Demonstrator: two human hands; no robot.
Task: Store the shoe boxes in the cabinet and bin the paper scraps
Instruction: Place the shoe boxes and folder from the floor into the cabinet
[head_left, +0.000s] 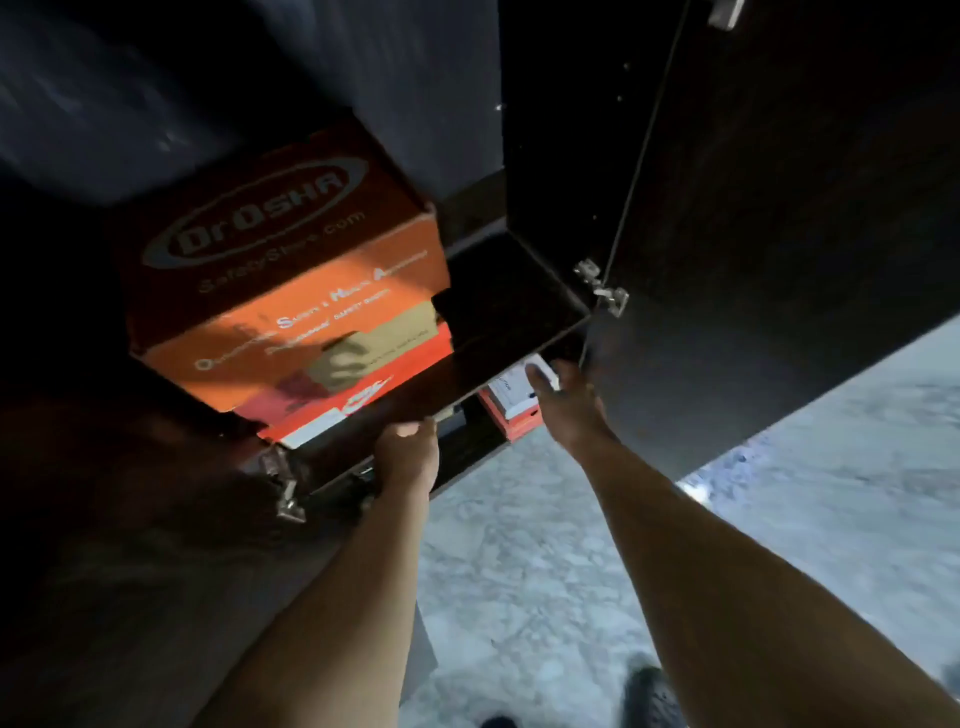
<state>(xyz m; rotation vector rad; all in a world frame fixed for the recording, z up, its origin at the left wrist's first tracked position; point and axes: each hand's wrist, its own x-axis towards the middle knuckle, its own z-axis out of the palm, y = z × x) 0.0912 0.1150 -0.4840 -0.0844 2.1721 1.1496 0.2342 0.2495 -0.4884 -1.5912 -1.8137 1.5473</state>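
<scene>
— Two shoe boxes are seen in the cabinet (550, 312): an orange box (280, 270) on the shelf, a red-and-white box (511, 402) below.
— And the hands?
— The shelf edge is gripped by the left hand (408, 449); the lower box is touched by the right hand (569, 397), fingers spread.

dark cabinet shelf (498, 332), seen from below and in front. on its left part sits a large orange shoe box (280, 249), stacked on a second red-and-white box (363, 400). the right part of the shelf is bare. a lower red-and-white box (511, 402) shows beneath the shelf, right.
</scene>
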